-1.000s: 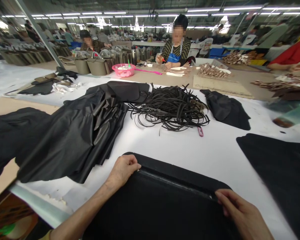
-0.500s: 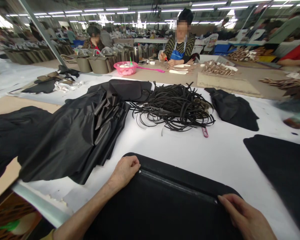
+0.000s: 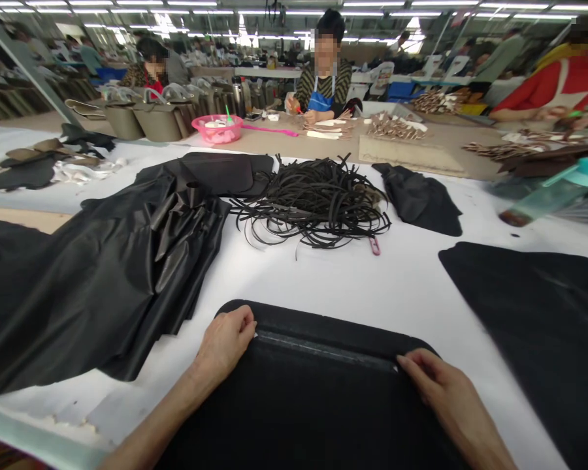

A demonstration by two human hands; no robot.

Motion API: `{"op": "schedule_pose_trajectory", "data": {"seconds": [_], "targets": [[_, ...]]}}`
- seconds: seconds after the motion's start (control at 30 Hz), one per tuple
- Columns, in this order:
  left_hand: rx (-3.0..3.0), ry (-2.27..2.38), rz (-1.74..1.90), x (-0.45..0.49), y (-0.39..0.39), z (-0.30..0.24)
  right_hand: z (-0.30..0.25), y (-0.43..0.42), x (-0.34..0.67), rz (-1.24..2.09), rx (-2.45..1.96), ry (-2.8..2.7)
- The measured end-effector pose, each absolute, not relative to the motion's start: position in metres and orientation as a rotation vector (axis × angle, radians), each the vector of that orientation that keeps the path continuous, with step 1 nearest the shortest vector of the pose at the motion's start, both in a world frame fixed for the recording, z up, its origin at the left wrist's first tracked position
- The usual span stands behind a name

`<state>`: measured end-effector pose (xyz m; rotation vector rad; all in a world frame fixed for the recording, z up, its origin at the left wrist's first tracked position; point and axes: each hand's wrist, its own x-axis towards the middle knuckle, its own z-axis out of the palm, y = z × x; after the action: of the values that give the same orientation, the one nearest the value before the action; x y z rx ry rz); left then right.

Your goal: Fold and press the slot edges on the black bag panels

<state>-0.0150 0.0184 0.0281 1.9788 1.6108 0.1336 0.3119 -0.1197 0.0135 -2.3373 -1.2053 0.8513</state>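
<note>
A large black leather-like panel [image 3: 294,405] with rounded far corners lies in front of me at the bottom of the view. Near its far edge a raised strip and a thin greyish line run across it, ending in small white marks. At the line's left end my left hand [image 3: 229,336] is closed, thumb and fingers pinched on the panel. My right hand [image 3: 434,378] pinches the panel at the other end, its fingertips beside the white mark. Whether a separate thin strip is between the fingers, I cannot tell.
Beyond the panel is a tangled heap of black strips [image 3: 318,202], with a pink clip [image 3: 375,246] beside it. Draped black sheets [image 3: 117,267] lie left, another black piece [image 3: 534,307] right. A bottle [image 3: 553,192] lies at the right. Across the table a co-worker [image 3: 323,85] sits near a pink basin [image 3: 217,130].
The view has turned right, so things appear farther left and the bottle and a person in red show more. Both hands keep their pinch at the two ends of the line.
</note>
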Motion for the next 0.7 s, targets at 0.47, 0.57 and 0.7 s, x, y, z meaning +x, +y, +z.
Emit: {"op": "schedule_pose_trajectory", "data": {"seconds": [0.47, 0.57, 0.7], "targets": [[2.756, 1.435, -0.071, 0.000, -0.005, 0.027, 0.028, -0.116, 0.305, 0.803, -2.300, -1.135], [2.870, 1.310, -0.046, -0.005, -0.006, 0.018, 0.028, -0.116, 0.303, 0.755, -2.369, -1.172], [3.005, 1.213, -0.033, -0.020, -0.010, 0.002, 0.031, -0.114, 0.301, 0.721, -2.438, -1.172]]}}
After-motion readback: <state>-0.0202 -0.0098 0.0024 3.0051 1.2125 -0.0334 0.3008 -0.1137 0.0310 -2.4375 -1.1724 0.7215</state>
